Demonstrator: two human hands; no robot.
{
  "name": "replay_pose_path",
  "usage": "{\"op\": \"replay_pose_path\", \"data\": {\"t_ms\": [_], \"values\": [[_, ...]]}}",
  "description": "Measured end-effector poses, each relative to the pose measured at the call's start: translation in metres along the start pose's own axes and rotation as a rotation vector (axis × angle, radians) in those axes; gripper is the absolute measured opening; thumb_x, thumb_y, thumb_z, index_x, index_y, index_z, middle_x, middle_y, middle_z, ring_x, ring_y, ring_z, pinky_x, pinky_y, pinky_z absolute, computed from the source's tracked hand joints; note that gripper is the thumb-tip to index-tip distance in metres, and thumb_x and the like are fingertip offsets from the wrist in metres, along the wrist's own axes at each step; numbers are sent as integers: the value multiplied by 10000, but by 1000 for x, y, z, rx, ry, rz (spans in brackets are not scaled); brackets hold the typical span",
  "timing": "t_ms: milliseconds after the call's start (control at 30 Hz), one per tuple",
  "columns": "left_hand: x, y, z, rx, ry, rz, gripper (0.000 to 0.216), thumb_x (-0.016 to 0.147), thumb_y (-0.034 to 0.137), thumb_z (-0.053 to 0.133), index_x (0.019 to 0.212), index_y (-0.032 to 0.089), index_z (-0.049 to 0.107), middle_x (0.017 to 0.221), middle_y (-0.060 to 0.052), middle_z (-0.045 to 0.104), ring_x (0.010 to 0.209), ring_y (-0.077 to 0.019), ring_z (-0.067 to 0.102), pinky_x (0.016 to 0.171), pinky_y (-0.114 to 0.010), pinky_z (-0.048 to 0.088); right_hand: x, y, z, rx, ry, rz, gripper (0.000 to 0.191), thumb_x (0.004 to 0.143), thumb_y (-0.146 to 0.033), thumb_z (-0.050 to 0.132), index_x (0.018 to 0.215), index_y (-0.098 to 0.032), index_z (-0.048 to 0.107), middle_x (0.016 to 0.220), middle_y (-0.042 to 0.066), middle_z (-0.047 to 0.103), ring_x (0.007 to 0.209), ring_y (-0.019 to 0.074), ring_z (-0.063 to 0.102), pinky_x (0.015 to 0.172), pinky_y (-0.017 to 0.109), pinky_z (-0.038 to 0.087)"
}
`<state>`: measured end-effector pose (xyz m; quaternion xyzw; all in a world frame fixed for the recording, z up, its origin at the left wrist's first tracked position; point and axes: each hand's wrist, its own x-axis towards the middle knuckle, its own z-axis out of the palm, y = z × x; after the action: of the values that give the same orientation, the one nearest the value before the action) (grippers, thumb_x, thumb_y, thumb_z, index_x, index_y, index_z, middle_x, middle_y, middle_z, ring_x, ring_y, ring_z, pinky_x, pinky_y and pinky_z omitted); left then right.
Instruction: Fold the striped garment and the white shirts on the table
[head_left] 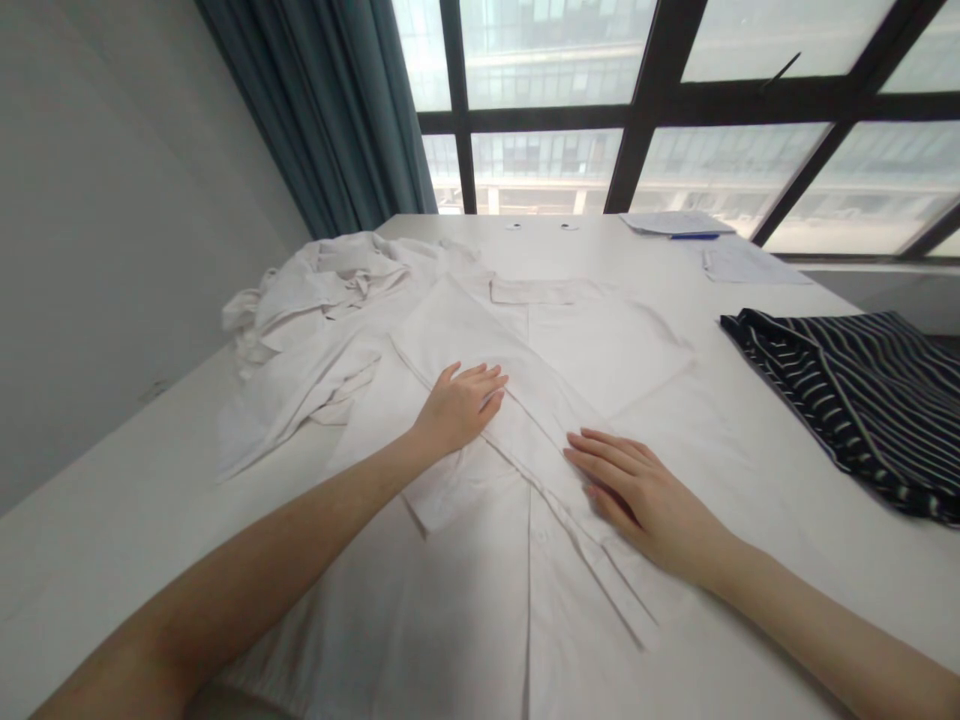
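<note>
A white shirt (585, 350) lies spread flat on the white table (105, 500), collar toward the window, with its sleeves folded in across the body. My left hand (461, 405) rests flat on the folded sleeve, fingers stretched out and pointing right. My right hand (637, 490) lies flat on the same sleeve lower down, fingers extended toward the left. Neither hand holds anything.
A crumpled pile of white garments (315, 300) sits at the left. A dark striped garment (862, 390) lies at the right edge. Papers (675, 222) with a blue pen (694, 237) lie near the window. A grey wall and teal curtain (330, 110) stand to the left.
</note>
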<state>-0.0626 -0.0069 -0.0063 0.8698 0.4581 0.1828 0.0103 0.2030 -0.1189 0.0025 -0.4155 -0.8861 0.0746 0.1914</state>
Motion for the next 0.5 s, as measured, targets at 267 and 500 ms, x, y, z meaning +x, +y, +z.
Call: {"op": "replay_pose_path", "data": {"t_ms": [267,500], "values": [[1,-2,3,33,25,-80,385,938,255,448,1282,173,599,1392,-127,560,1313,-262,503,1105,-542,336,1,-1,-1,9,15,8,412,957,-223,454,1357,-215,553,1388,101,578,1322,249,488,1044,487,460],[1,-1,-1,85,143,-38,275,898,224,497,1073,190,706,1263,-102,663,1200,-257,600,1064,-502,410,0,-1,0,0,6,7,409,964,-224,444,1359,-209,545,1393,98,574,1325,247,483,1047,487,457]]}}
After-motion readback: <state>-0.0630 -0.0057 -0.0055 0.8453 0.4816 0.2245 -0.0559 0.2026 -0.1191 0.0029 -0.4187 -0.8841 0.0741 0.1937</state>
